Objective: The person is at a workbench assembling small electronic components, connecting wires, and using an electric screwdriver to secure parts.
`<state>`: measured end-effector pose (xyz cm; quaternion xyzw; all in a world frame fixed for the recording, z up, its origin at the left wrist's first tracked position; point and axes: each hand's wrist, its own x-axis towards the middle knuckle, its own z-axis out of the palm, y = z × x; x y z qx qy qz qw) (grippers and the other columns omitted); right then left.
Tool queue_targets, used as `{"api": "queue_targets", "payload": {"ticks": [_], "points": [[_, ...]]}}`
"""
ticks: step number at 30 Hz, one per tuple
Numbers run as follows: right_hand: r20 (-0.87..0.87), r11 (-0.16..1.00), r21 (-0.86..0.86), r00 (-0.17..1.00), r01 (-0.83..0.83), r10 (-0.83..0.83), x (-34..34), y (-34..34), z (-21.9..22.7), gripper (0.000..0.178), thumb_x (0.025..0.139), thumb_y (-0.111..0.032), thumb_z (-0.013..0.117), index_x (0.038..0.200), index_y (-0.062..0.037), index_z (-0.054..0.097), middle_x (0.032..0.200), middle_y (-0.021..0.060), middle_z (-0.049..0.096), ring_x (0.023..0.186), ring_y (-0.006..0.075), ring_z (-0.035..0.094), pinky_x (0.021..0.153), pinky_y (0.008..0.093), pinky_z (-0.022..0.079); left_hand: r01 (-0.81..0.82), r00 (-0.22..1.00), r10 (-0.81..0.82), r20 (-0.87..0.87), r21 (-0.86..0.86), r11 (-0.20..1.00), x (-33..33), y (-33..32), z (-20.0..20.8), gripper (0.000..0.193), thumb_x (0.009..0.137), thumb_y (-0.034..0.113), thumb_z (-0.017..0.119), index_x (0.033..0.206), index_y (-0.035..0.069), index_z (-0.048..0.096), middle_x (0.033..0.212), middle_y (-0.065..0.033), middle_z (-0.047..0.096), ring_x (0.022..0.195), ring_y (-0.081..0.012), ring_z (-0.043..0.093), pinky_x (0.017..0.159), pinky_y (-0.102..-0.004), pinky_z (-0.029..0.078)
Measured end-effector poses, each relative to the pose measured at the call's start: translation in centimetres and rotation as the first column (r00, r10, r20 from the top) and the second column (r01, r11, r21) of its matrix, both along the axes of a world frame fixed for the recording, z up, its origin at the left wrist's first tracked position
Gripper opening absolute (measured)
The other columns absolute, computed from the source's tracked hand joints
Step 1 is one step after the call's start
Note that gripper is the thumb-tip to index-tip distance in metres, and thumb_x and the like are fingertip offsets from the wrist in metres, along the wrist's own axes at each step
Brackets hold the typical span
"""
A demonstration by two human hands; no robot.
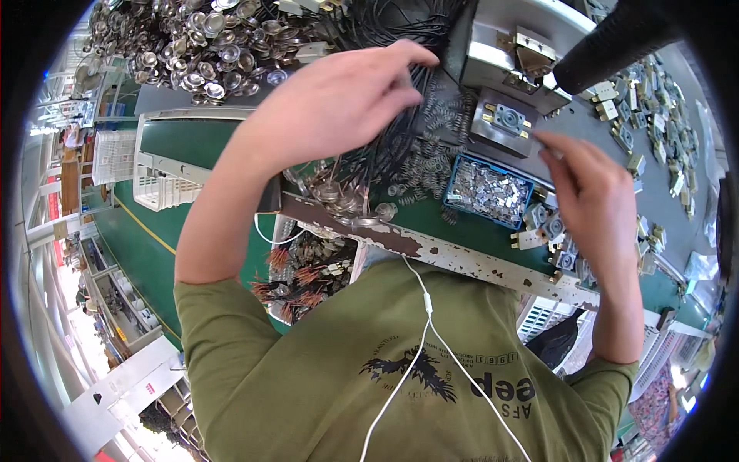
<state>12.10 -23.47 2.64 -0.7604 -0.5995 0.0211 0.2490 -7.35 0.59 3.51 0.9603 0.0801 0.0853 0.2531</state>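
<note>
My left hand [339,104] hovers over a bundle of black wires [385,23], thumb and index finger apart, and I see nothing between them. In front of the press-like machine [493,65], a small grey square part [508,118] with brass-coloured terminals sits on a metal block [499,143]. Beside that block is my right hand [593,189]; its index finger points at the block's right edge, the thumb is apart below, and no held thing shows. Close by lie loose coil springs [431,158] and a blue tray [481,219] of small metal pieces.
Shiny round metal caps [208,46] are heaped at the far left. Several grey-and-white assemblies [662,115] cover the right side. A black tube [616,46] slants in at the upper right. The bench's chipped metal edge [439,250] runs in front of my body.
</note>
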Motion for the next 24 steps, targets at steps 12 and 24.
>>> {"api": "queue_targets", "payload": {"ticks": [12,24], "points": [[-0.24,0.992,-0.114,0.968,0.052,-0.079,-1.7,-2.8,-6.0,0.031,0.094,-0.007,0.07,0.125,-0.0072,0.072,0.089,0.0143,0.072,0.068,0.0267,0.067,0.065,0.0351,0.054,0.217,0.937,-0.251,0.243,0.159,0.963,8.1,-2.4,-3.6,0.021,0.089,0.02,0.075,0.103,0.008,0.065,0.09,-0.0058,0.067,0.08,-0.0262,0.068,0.071,-0.0367,0.054],[-0.35,0.999,-0.043,0.936,0.027,-0.041,-2.6,-3.0,-6.6,0.038,0.092,-0.008,0.073,0.13,-0.007,0.069,0.091,0.0135,0.072,0.076,0.0282,0.069,0.069,0.0379,0.055,0.214,0.965,-0.24,0.106,0.21,0.954,9.9,-3.8,-5.3,0.012,0.089,0.021,0.07,0.094,0.01,0.071,0.092,-0.0027,0.071,0.088,-0.024,0.071,0.075,-0.0375,0.057]]}}
